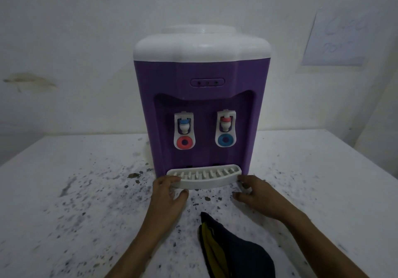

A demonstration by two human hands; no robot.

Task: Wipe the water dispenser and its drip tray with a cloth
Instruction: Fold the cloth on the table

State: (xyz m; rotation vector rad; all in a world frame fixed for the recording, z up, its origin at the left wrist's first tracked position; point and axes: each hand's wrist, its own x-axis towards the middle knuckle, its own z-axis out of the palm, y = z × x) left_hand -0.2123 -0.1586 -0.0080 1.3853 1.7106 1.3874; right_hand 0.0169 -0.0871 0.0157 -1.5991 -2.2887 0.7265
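Nearest, a dark cloth [232,252] with a yellow stripe lies on the speckled white table [64,191], untouched and between the forearms, probably set down to free both hands. Just beyond it, the left hand [168,193] grips the left end of the white drip tray [203,176], fingers over the top and thumb beneath. The right hand [256,193] touches the tray's right end; whether its fingers close on it I cannot tell. The two-handed hold suggests sliding the tray in or out of its slot. The tray sits at the foot of the purple water dispenser [202,96], which stands against the wall [64,40] with two taps [184,130] above the tray.
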